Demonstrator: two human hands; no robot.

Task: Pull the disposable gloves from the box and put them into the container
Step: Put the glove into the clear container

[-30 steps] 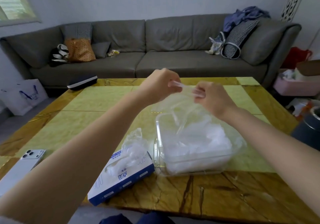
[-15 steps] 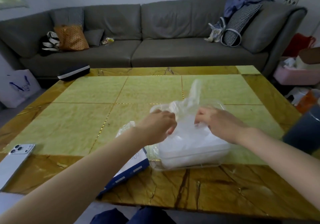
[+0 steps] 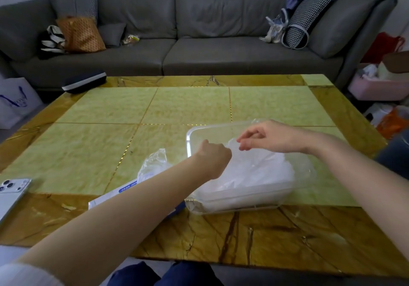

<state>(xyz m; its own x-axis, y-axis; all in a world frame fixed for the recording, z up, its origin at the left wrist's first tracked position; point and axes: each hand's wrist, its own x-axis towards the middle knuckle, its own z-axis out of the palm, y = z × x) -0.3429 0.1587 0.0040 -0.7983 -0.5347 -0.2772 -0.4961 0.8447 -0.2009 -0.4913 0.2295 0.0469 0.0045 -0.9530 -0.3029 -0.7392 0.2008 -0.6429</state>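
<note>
Left hand (image 3: 213,159): curled into a fist over the left half of the clear rectangular plastic container (image 3: 188,139), back of the hand to the camera. Its fingers are hidden, so it cannot be told whether it grips anything.

Right hand (image 3: 272,138): above the far part of the container, fingers loosely bent and parted. Nothing is seen clamped between them.

Thin clear plastic disposable glove (image 3: 232,142): a raised fold stands between the two hands, touching the left knuckles and just beside the right fingertips. Below it, a crumpled white heap of gloves (image 3: 254,175) fills much of the container.

Step in hand, as judged: settling one glove into the container, with the release near or under way.

Next move, as judged: free both hands of the film, which looks light and clingy and may lift out with the fingers. One hand then goes to the box for the next glove, pulling gently so that only one comes.

White and blue cardboard box (image 3: 124,194): just left of the container and largely covered by the left forearm. A clear glove tuft (image 3: 155,164) stands out of it, ready to be drawn.

Both rest on the yellow-green and brown stone-patterned surface (image 3: 99,144). A silver phone (image 3: 11,194) lies well left of the container, and a grey sofa (image 3: 199,42) stands beyond it.
</note>
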